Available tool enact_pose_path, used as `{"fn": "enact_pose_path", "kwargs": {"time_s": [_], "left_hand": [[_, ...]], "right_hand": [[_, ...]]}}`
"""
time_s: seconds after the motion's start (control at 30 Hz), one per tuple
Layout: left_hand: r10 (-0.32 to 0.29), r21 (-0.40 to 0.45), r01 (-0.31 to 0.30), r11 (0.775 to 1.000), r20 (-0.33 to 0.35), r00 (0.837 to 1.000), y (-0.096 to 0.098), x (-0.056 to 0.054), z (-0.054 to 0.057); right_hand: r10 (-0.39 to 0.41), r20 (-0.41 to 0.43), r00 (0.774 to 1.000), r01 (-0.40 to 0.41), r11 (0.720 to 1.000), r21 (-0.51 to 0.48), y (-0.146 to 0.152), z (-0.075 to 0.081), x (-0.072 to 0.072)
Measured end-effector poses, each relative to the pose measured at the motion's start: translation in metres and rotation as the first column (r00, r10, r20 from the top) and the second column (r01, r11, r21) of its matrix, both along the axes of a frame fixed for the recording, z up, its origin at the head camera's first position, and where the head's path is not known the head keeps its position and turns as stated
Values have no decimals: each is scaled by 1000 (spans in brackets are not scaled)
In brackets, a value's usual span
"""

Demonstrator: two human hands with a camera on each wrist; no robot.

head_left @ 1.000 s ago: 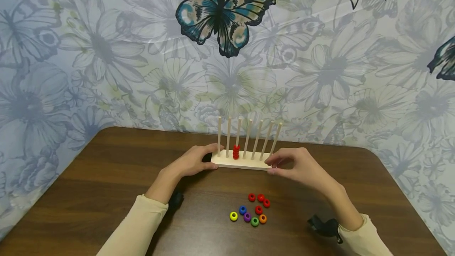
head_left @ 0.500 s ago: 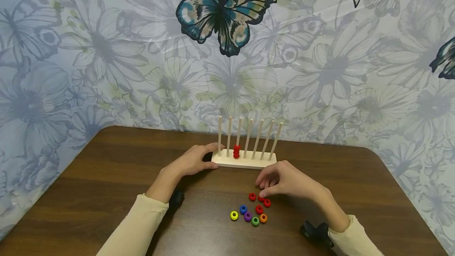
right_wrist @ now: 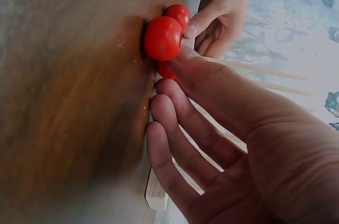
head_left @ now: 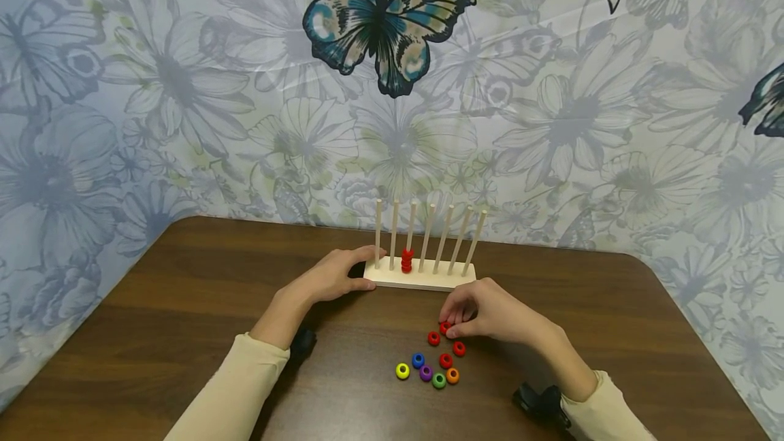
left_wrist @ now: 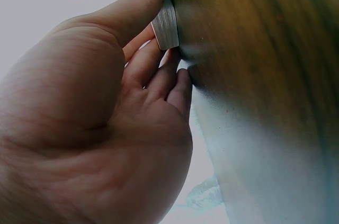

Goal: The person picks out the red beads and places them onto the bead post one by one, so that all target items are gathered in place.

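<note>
A pale wooden peg base (head_left: 422,281) with a row of upright pegs stands at the back of the table. Several red beads (head_left: 407,261) are stacked on its third peg from the left. My left hand (head_left: 327,276) grips the base's left end, thumb in front and fingers behind; the left wrist view shows the end of the base (left_wrist: 167,28) between them. In front of the base, my right hand (head_left: 499,312) pinches a red bead (head_left: 445,327) between thumb and index finger, low at the tabletop. The right wrist view shows this bead (right_wrist: 165,69) partly hidden by the thumb and another bead.
Close by the right hand lie more loose red beads (head_left: 446,361). A yellow bead (head_left: 402,371), a blue bead (head_left: 418,360), a purple bead (head_left: 425,373), a green bead (head_left: 439,380) and an orange bead (head_left: 452,376) lie nearer me. Butterfly-patterned cloth hangs behind the brown table (head_left: 202,305).
My right hand has come from the base's right end down to the loose beads and now pinches a red one, shifted slightly toward the base. The left hand has stayed put.
</note>
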State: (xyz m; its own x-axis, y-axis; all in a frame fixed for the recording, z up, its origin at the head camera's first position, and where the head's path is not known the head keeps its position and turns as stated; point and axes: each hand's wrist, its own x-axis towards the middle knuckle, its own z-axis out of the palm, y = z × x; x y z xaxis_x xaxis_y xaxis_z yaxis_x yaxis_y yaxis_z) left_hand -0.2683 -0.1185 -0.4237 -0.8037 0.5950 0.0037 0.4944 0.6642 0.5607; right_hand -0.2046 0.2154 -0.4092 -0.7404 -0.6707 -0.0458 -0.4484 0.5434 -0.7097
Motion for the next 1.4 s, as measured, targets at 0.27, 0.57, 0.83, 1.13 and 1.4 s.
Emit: {"fn": "enact_pose_path", "kwargs": {"time_s": [0.27,0.57,0.83,1.13,1.4], "left_hand": [[-8,3,8,1000,-9,1000,0,-1,0],[-6,6,6,1000,-16,1000,0,-1,0],[-6,7,6,1000,-10,1000,0,0,0],[11,-2,-11,1000,6,1000,0,-1,-1],[7,7,-7,1000,0,1000,-1,-3,-2]], "right_hand": [[3,-58,998,-3,1000,9,-3,0,1],[-29,-177,984,31,1000,5,-3,3,1],[-86,-314,945,52,992,-113,-4,9,1],[-161,-432,887,39,960,-278,-11,21,-3],[-270,-508,818,95,934,-344,-26,46,-9]]}}
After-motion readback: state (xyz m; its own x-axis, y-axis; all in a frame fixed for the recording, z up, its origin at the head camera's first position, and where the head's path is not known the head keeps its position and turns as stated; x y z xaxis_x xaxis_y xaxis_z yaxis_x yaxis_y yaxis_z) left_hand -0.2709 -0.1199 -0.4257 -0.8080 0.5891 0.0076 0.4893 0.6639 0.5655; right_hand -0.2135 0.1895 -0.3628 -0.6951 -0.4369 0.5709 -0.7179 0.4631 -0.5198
